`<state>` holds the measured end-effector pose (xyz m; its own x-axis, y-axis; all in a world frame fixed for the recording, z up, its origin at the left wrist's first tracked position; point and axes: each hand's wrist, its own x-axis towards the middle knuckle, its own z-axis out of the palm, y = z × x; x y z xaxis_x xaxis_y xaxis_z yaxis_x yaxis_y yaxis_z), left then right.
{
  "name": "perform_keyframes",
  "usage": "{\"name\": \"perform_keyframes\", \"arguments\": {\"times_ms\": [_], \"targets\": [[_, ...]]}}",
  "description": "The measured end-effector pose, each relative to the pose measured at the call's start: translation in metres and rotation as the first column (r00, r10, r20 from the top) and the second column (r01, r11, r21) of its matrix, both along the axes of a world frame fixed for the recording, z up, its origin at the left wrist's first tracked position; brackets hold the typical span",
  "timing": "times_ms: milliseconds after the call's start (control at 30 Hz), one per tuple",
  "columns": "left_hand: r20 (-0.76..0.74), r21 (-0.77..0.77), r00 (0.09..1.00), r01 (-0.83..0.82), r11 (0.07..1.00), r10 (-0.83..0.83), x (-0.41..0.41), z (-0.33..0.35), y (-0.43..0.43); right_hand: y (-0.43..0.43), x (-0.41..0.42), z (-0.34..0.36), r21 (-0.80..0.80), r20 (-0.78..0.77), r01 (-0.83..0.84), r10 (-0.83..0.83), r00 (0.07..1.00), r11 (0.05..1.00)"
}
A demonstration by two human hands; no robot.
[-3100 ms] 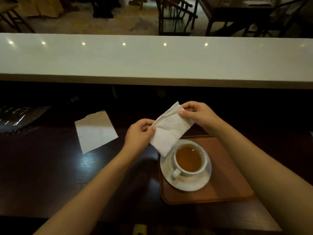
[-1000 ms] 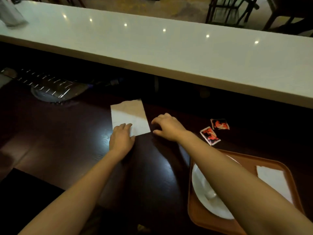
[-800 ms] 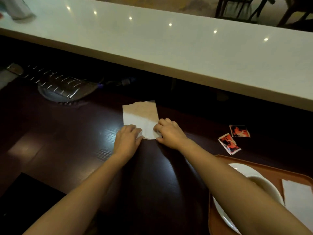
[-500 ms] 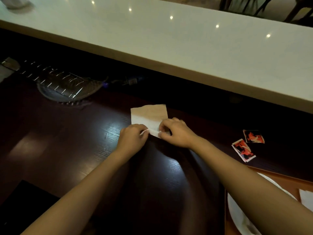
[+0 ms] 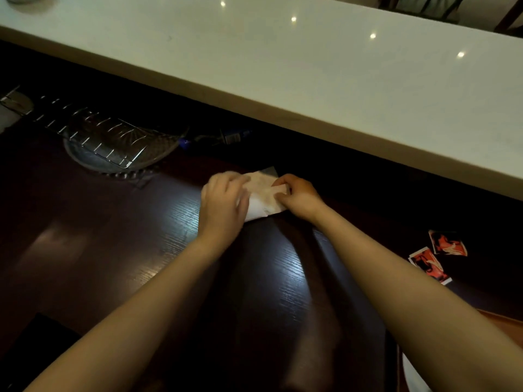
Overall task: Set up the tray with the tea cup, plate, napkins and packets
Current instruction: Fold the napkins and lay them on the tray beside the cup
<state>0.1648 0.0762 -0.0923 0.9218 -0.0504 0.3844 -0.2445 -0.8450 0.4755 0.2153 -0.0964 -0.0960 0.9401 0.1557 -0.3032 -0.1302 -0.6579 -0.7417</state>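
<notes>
A white napkin [image 5: 263, 198] lies on the dark wooden table, partly folded over. My left hand [image 5: 222, 206] covers its left side with fingers pressing on it. My right hand [image 5: 297, 196] pinches its right edge. Two red and white packets [image 5: 437, 257] lie on the table to the right. At the bottom right corner only a sliver of the brown tray [image 5: 498, 316] and the white plate [image 5: 410, 377] shows beside my right forearm. The tea cup is out of view.
A long white counter [image 5: 311, 66] runs across the back, above the table. A glass dish with a wire rack on it [image 5: 113, 145] sits at the back left. A dark flat object [image 5: 34, 343] lies at the near left edge.
My hands have lifted the napkin's near edge and folded it away from me. The view has shifted left, so the tray and plate have slid almost out of frame.
</notes>
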Motion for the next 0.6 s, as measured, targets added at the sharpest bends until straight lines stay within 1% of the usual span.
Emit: {"name": "perform_keyframes", "arguments": {"times_ms": [67, 100, 133, 167, 233, 300, 333, 400, 533, 600], "targets": [[-0.012, 0.129, 0.987, 0.163, 0.978, -0.163, -0.007, -0.012, 0.002, 0.003, 0.004, -0.002, 0.030, 0.009, 0.041, -0.041, 0.999, 0.999], [-0.043, 0.173, 0.979, 0.201, 0.964, -0.197, -0.010, -0.018, 0.003, 0.005, 0.005, -0.001, 0.062, 0.022, 0.062, -0.063, 0.998, 0.996], [-0.074, 0.177, 0.980, 0.196, 0.964, -0.185, -0.011, -0.023, 0.004, 0.007, 0.006, 0.000, 0.105, 0.037, 0.077, -0.081, 0.996, 0.991], [-0.108, 0.134, 0.984, 0.157, 0.978, -0.143, -0.011, -0.027, 0.006, 0.009, 0.006, 0.001, 0.153, 0.055, 0.078, -0.087, 0.995, 0.985], [-0.188, -0.074, 0.981, 0.037, 0.997, -0.050, -0.008, -0.031, 0.007, 0.011, 0.004, 0.005, 0.231, 0.088, 0.044, -0.065, 0.994, 0.972], [-0.322, -0.305, 0.947, -0.091, 0.948, -0.013, -0.002, -0.031, 0.012, 0.010, 0.002, 0.007, 0.259, 0.102, 0.010, -0.038, 0.994, 0.966], [-0.390, -0.380, 0.920, -0.130, 0.916, -0.031, 0.002, -0.031, 0.016, 0.009, 0.003, 0.008, 0.255, 0.096, 0.012, -0.038, 0.995, 0.967], [-0.454, -0.448, 0.885, -0.129, 0.885, -0.101, 0.005, -0.031, 0.023, 0.007, 0.004, 0.008, 0.248, 0.047, 0.058, -0.072, 0.996, 0.967], [-0.429, -0.521, 0.882, -0.064, 0.851, -0.196, 0.001, -0.028, 0.027, -0.001, -0.003, 0.004, 0.275, -0.123, 0.162, -0.133, 0.983, 0.948], [-0.424, -0.538, 0.880, -0.055, 0.841, -0.214, -0.002, -0.027, 0.025, -0.008, -0.010, 0.001, 0.337, -0.191, 0.194, -0.134, 0.972, 0.921]]}}
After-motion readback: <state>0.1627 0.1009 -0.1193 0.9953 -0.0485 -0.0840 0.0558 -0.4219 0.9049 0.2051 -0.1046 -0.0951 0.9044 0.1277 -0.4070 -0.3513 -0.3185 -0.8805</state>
